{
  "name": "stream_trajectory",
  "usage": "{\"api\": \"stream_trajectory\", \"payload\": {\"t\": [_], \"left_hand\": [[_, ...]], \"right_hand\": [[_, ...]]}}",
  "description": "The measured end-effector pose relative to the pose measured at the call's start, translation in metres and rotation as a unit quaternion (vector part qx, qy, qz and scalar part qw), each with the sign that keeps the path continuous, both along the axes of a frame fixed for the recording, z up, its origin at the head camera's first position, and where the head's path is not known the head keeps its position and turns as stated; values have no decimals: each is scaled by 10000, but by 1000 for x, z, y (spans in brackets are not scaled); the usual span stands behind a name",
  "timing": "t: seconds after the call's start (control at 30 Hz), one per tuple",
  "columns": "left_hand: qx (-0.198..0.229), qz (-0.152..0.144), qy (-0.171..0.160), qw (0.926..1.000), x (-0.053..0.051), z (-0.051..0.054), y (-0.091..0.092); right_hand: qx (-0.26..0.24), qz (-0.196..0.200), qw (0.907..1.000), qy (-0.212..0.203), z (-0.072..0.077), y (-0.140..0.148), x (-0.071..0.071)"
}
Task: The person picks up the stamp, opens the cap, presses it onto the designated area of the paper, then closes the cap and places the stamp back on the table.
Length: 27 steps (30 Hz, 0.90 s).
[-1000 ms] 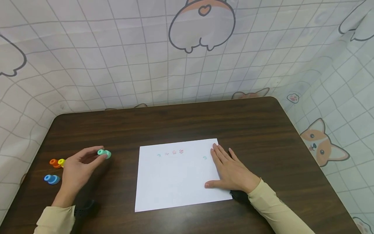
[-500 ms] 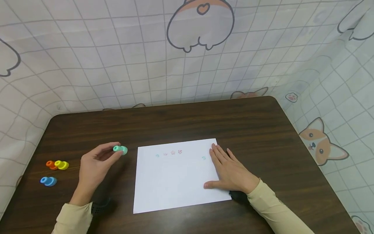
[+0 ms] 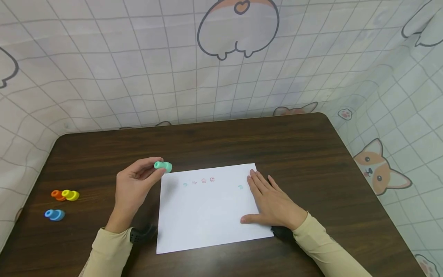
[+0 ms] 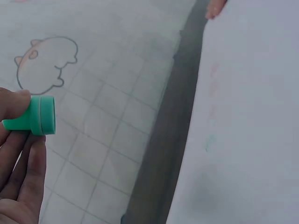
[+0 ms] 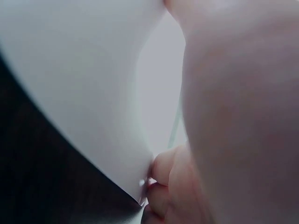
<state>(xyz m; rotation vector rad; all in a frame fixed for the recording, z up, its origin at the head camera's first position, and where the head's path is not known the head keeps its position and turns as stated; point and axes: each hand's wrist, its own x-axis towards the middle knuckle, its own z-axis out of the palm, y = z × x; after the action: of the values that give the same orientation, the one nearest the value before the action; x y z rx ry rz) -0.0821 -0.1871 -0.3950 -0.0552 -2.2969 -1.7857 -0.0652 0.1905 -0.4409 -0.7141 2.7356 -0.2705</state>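
Note:
Between thumb and fingers, my left hand (image 3: pixel 133 190) pinches a mint-green toy stamp (image 3: pixel 163 166) just off the upper left corner of the white paper (image 3: pixel 207 215). In the left wrist view the green stamp (image 4: pixel 43 115) lies sideways in the grip, its wide end pointing right. My right hand (image 3: pixel 275 202) rests flat on the paper's right edge with straight fingers, the thumb spread toward the middle. A row of small printed marks (image 3: pixel 203 180) in green and red runs along the sheet's top. One more green mark (image 3: pixel 240 187) sits near the right fingertips.
At the table's left lie an orange stamp (image 3: pixel 57 195), a yellow stamp (image 3: pixel 70 195) touching or close beside it, and a blue stamp (image 3: pixel 54 214) nearer me. The dark wooden table (image 3: pixel 207 142) ends at a white grid-patterned curtain (image 3: pixel 138 77) behind and at the right.
My left hand has moved right with the green stamp, from beside the other stamps to the paper's upper left corner. The right hand has stayed in place on the paper.

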Motion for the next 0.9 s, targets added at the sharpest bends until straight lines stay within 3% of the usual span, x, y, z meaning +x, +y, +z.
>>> {"api": "stream_trajectory", "payload": {"t": [0.53, 0.9], "left_hand": [[574, -391, 100, 9975, -9, 14, 34], [744, -539, -193, 9956, -7, 8, 45]], "right_hand": [[36, -20, 10000, -27, 2, -1, 1], [-13, -25, 10000, -74, 3, -1, 1]]}}
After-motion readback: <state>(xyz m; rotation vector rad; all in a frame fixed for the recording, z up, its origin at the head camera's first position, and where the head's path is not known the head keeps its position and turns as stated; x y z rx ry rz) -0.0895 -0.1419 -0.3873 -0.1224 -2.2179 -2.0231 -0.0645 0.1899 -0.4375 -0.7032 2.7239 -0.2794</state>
